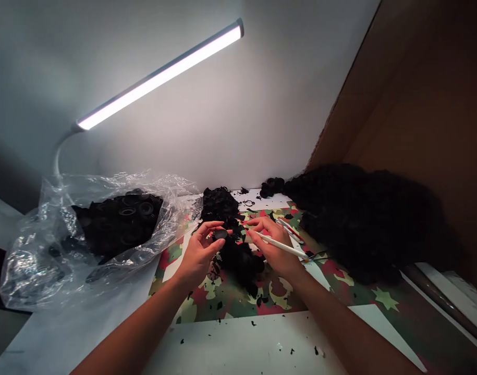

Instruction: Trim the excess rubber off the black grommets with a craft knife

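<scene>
A small black round piece, cap-like and rubbery in look, (220, 234) is pinched between the thumb and fingers of my left hand (199, 251). My right hand (275, 251) grips a slim white pen-like tool (283, 247), its rear end pointing down to the right. The tool's working tip is too small to make out beside my fingers. Both hands are close together, a short gap apart, above a pile of black scraps (242, 265). More black trimmings (220, 204) are heaped just behind my hands.
At left, a clear plastic bag (31, 265) holds black ring-shaped parts (125, 211). A large black heap (363, 224) lies at right against a cardboard panel (410, 104). Thin tools (292, 232) rest beside my right hand on the camouflage-patterned mat (238, 307). A lit lamp (163, 78) hangs above.
</scene>
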The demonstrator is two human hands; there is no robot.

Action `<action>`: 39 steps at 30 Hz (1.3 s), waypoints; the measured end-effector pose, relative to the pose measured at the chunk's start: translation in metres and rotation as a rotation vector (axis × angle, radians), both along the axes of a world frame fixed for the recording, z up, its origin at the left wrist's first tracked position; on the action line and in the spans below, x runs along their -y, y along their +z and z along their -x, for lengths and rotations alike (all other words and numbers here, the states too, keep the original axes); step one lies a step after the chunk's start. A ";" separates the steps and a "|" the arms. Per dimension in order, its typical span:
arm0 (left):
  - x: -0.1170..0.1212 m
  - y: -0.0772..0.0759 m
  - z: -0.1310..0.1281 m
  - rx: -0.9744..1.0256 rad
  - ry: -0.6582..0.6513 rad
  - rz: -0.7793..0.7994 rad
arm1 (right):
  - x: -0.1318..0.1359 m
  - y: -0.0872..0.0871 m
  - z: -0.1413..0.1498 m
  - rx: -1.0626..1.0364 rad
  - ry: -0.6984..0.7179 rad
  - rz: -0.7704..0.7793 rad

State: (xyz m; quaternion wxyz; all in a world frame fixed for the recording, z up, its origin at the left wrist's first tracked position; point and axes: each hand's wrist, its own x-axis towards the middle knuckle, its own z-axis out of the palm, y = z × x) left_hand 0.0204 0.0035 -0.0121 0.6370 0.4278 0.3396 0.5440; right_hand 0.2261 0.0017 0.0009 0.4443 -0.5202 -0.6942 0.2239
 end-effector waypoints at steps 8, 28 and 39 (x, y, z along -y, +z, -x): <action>-0.004 -0.009 0.003 -0.161 0.010 -0.085 | 0.030 0.007 0.022 -0.193 0.165 0.104; 0.007 0.009 0.007 -0.575 0.098 -0.493 | 0.019 -0.006 0.030 -0.132 0.265 0.083; 0.002 0.011 0.010 -0.548 0.034 -0.270 | 0.014 -0.005 0.027 -0.011 0.199 0.057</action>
